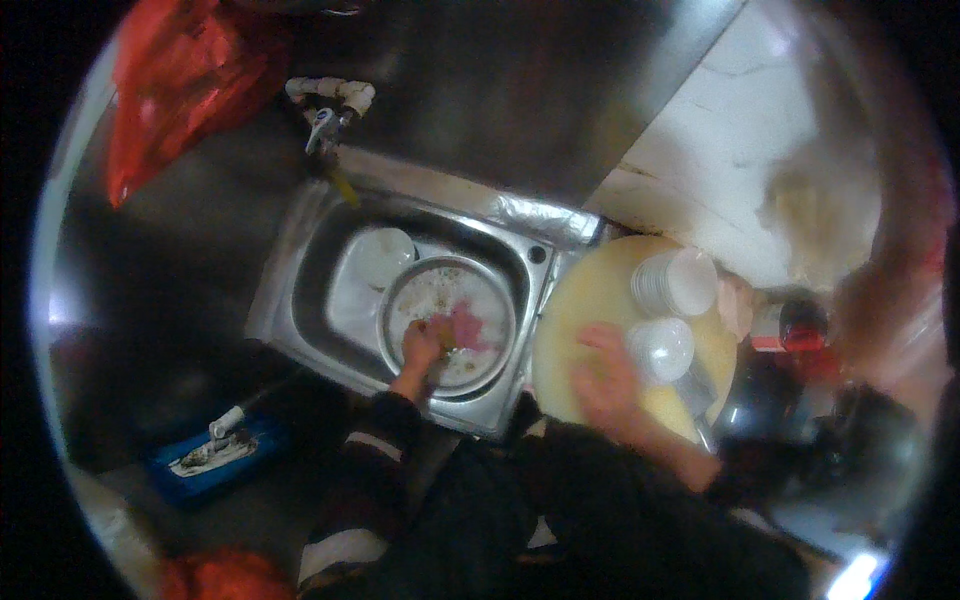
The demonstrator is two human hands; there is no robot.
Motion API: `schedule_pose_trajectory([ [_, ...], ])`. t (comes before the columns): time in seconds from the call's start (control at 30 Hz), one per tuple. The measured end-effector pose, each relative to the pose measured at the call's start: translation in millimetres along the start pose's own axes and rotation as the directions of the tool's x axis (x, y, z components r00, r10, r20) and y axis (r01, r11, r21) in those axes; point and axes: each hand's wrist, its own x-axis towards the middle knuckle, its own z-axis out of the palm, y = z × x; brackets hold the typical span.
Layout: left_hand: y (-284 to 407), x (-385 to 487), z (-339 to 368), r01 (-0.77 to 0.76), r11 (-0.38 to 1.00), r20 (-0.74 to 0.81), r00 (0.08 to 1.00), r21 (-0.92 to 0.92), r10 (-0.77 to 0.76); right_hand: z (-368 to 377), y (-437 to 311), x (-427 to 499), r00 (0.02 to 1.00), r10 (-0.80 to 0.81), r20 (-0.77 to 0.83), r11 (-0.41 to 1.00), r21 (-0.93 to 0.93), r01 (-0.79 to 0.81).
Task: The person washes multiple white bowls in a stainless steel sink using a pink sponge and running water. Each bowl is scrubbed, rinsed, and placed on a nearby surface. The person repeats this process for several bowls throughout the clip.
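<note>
In the steel sink (315, 330) sits a round metal basin (382, 319) holding cloudy water with bits floating in it. My left hand (421, 349) reaches into this basin, its fingers closed on a pink cloth (466, 326); a small yellowish-brown patch at the fingertips is too blurred to name. A white dish (385, 255) lies in the sink behind the basin. Over a round yellowish board (559, 300) hovers my right hand (606, 382), blurred, with fingers apart and nothing seen in them. Close beside it are a stack of white dishes (664, 351) and a taller stack (679, 283).
A tap (322, 129) with a yellow hose end (345, 189) stands behind the sink. A knife-like blade (697, 394) rests on the board's right side. A red-labelled container (787, 326) is farther right. Red plastic bag (176, 97) hangs upper left; a blue tray (217, 459) lies low left.
</note>
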Motion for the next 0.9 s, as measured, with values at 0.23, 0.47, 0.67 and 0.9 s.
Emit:
schedule_pose_trajectory([
  [0.23,-74,37,41,-0.531,0.719,0.315,0.847,0.449,0.429,234,67,53,0.907,0.1,0.408,0.915,-0.395,0.077],
  [0.47,-128,39,74,-0.508,0.774,0.471,0.825,0.378,0.311,293,149,27,0.702,0.356,0.616,0.864,-0.504,0.004],
  [0.67,-71,22,47,-0.526,0.664,0.543,0.813,0.531,0.21,287,143,51,0.808,0.302,0.506,0.838,-0.545,0.029],
  [0.9,-95,25,48,-0.734,0.528,0.696,0.639,0.426,0.327,300,165,45,0.627,0.417,0.658,0.815,-0.576,0.061],
])
